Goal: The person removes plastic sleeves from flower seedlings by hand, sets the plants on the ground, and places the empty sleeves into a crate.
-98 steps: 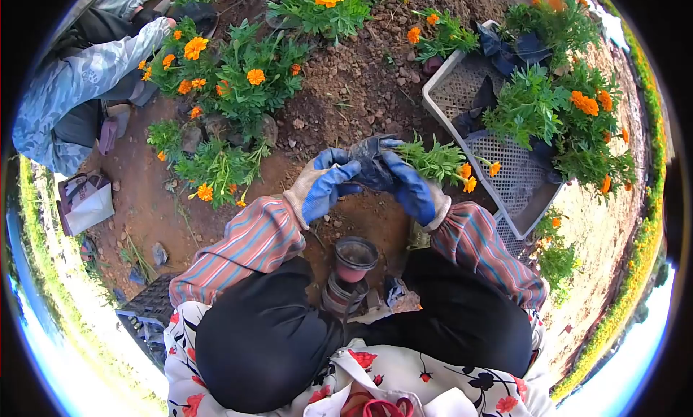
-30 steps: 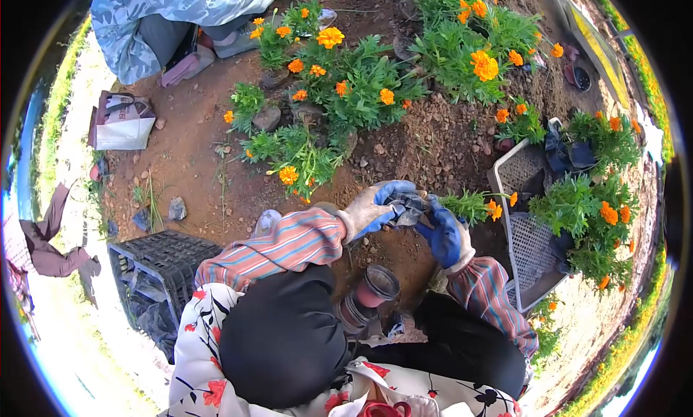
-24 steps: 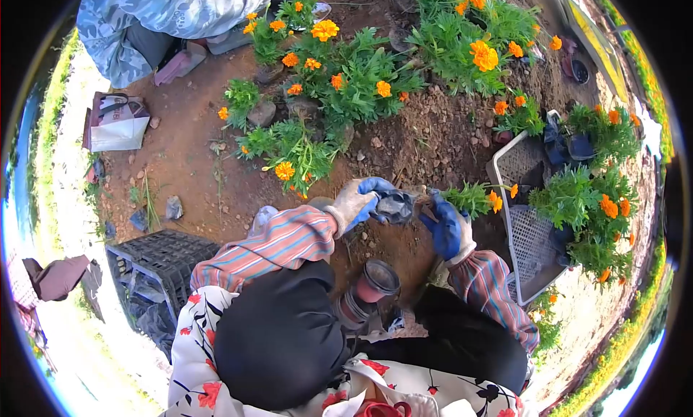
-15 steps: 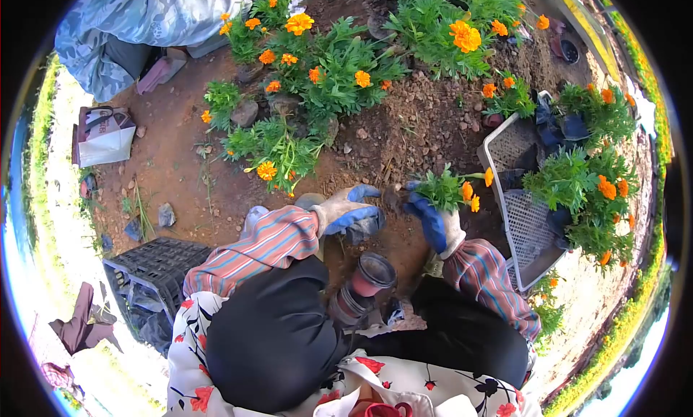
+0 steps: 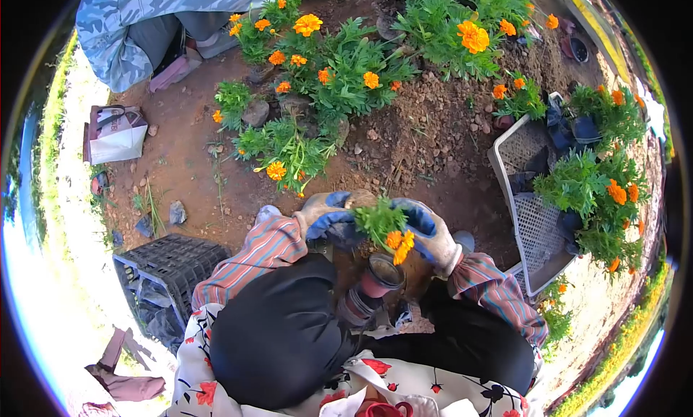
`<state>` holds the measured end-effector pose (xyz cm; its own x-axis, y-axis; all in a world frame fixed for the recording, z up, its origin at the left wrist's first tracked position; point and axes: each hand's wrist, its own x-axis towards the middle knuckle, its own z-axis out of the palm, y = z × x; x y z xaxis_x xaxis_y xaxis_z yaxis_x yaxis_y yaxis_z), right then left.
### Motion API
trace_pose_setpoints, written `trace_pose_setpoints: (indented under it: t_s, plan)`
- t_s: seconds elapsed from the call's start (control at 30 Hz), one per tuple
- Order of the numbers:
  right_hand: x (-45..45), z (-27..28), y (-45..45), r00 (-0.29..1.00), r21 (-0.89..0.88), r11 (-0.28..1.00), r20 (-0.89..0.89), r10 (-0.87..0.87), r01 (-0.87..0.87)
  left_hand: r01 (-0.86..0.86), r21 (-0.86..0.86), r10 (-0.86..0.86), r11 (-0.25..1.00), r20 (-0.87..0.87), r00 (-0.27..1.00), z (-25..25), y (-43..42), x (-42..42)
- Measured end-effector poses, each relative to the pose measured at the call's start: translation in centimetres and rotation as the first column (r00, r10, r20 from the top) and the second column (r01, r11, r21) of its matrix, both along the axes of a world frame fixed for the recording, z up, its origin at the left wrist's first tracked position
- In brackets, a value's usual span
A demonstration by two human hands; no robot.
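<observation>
1. The left grip (image 5: 315, 213), in a cream-and-blue glove, is partly closed, its fingers curled over a piece of dark plastic (image 5: 345, 235) just below them.
2. The right grip (image 5: 431, 238), gloved alike, is bent around a marigold plant (image 5: 380, 220); the leaves hide the fingertips, so how tightly they pinch cannot be told.
3. The plant lies between the two grips, its orange flowers (image 5: 399, 244) hanging toward the wearer, beside the right palm.
4. A brown root ball (image 5: 361, 199) sits at the plant's far end, near the left fingertips; whether they touch it is unclear.
5. Just below the grips, between the wearer's knees, stands a pinkish pot (image 5: 380, 275) with a dark rim.
6. Right of the right grip, well apart, a pale mesh crate (image 5: 538, 226) is surrounded by more marigolds (image 5: 588, 177).
7. Left of and below the left grip is a black crate (image 5: 180, 254).
8. Beyond both grips, marigolds grow from brown soil (image 5: 426, 139).
</observation>
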<state>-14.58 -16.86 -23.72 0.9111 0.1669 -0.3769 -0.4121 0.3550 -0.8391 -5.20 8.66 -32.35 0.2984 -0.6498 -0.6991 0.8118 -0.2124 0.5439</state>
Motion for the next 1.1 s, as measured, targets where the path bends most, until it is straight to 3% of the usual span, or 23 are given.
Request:
trace_pose_setpoints:
  t_s: [0.03, 0.07, 0.13, 0.2, 0.37, 0.4, 0.5, 0.6, 0.63, 0.67, 0.7, 0.73, 0.8, 0.87, 0.9, 0.93, 1.0, 1.07, 1.1]
  plan:
    - [0.1, 0.2, -0.5, 0.996, -0.034, 0.999, -0.081, -0.024, 0.021, -0.172, -0.098, 0.165, 0.98, -0.075, 0.983, 3.6, -0.2, 0.9]
    - [0.0, 0.3, -1.0, 0.985, -0.069, 0.997, -0.162, -0.054, 0.043, -0.254, 0.046, 0.244, 0.966, -0.48, 0.843, 1.2, 2.8, 1.7]
    - [-0.4, -0.2, -1.6, 0.981, -0.11, 0.99, -0.163, -0.1, 0.083, -0.234, 0.053, 0.235, 0.971, -0.402, 0.885, 1.2, 3.8, 1.4]
    - [-1.0, -0.3, -2.6, 0.972, -0.1, 0.995, -0.231, -0.035, 0.012, -0.2, 0.064, 0.21, 0.978, -0.316, 0.925, 1.2, 4.5, 1.7]
    - [-1.5, 1.4, -6.9, 0.954, -0.177, 0.96, -0.17, -0.245, 0.215, -0.195, 0.219, 0.217, 0.956, -0.08, 0.973, 1.3, 5.3, 0.6]
    - [-1.9, 1.5, -8.2, 0.918, -0.17, 0.914, -0.087, -0.386, 0.368, -0.2, 0.266, 0.211, 0.943, -0.015, 0.977, 1.5, 5.4, 0.2]
    - [-3.8, 3.2, -12.9, 0.765, -0.285, 0.738, -0.025, -0.644, 0.612, -0.222, 0.406, 0.154, 0.887, 0.192, 0.969, 2.6, 6.4, -1.2]
    - [-6.6, 2.7, -17.3, 0.576, -0.463, 0.501, 0.027, -0.817, 0.731, -0.25, 0.5, 0.083, 0.829, 0.333, 0.939, 3.3, 7.2, -1.8]
    - [-6.8, 1.9, -18.6, 0.58, -0.461, 0.504, 0.028, -0.814, 0.73, -0.255, 0.521, 0.056, 0.814, 0.366, 0.929, 3.4, 7.4, -1.7]
    - [-6.8, 1.3, -19.6, 0.651, -0.742, 0.315, 0.209, -0.73, 0.592, -0.268, 0.528, 0.05, 0.806, 0.39, 0.919, 3.5, 7.3, -1.5]
    - [-6.8, 0.6, -20.6, 0.739, -0.903, 0.032, 0.33, -0.587, 0.428, -0.242, 0.552, 0.001, 0.798, 0.4, 0.916, 3.8, 7.1, -1.3]
    - [-6.0, 0.5, -21.0, 0.734, -0.902, 0.033, 0.328, -0.595, 0.43, -0.236, 0.558, -0.022, 0.795, 0.416, 0.909, 3.9, 6.7, -1.2]
    - [-3.2, 0.7, -20.9, 0.782, -0.915, 0.166, 0.208, -0.587, 0.368, -0.225, 0.565, -0.056, 0.794, 0.436, 0.898, 4.3, 5.6, -1.2]
    - [-0.5, 0.0, -21.8, 0.895, -0.983, 0.119, 0.073, -0.439, 0.139, -0.15, 0.392, -0.09, 0.908, 0.532, 0.842, 4.2, 3.6, -0.7]
    - [1.0, 1.4, -21.0, 0.821, -0.969, 0.18, 0.037, -0.57, 0.169, -0.067, 0.399, -0.208, 0.914, 0.606, 0.768, 3.9, 2.4, 0.1]
    - [1.3, 0.8, -21.4, 0.819, -0.966, 0.185, 0.042, -0.572, 0.179, -0.009, 0.37, -0.231, 0.929, 0.598, 0.768, 4.4, 0.6, 0.9]
    - [1.8, -1.3, -22.5, 0.489, -0.735, 0.275, 0.088, -0.868, 0.62, 0.113, 0.316, -0.273, 0.942, 0.524, 0.807, 5.9, -3.3, 2.1]
    - [0.9, -2.1, -23.6, 0.411, -0.597, 0.285, 0.083, -0.908, 0.75, 0.171, 0.29, -0.293, 0.942, 0.457, 0.84, 7.0, -6.4, 2.8]
    - [-0.1, -2.5, -24.3, 0.469, -0.519, 0.323, 0.175, -0.866, 0.792, 0.226, 0.23, -0.309, 0.947, 0.445, 0.841, 7.5, -7.9, 2.9]
